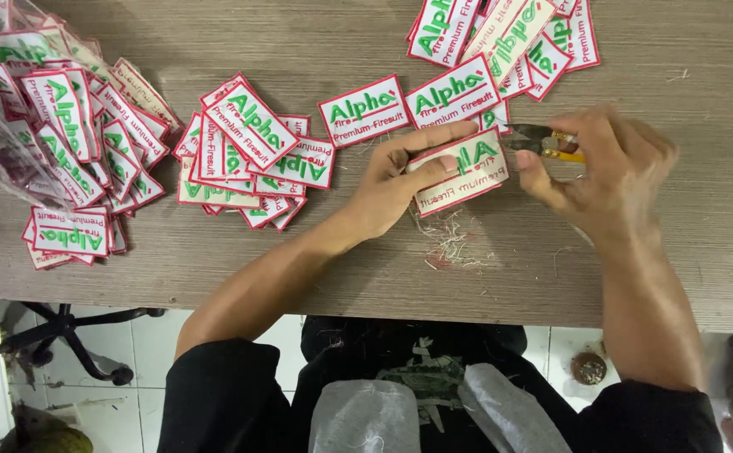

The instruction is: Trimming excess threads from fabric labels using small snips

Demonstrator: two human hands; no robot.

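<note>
Patch (460, 170) in left grip (400, 180), pinched.

Your white embroidered patch (463, 172) with red border and green lettering, tilted, centre of table, small yellow-handled thread snips (543, 141) touching its right edge.

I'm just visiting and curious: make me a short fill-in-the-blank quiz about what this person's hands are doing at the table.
1. The left hand holds one white patch with a ____ border.
2. The right hand grips small thread snips with ____ handles.
3. Cut threads lie on the ____ table.

Missing words: red; yellow; wooden
</note>
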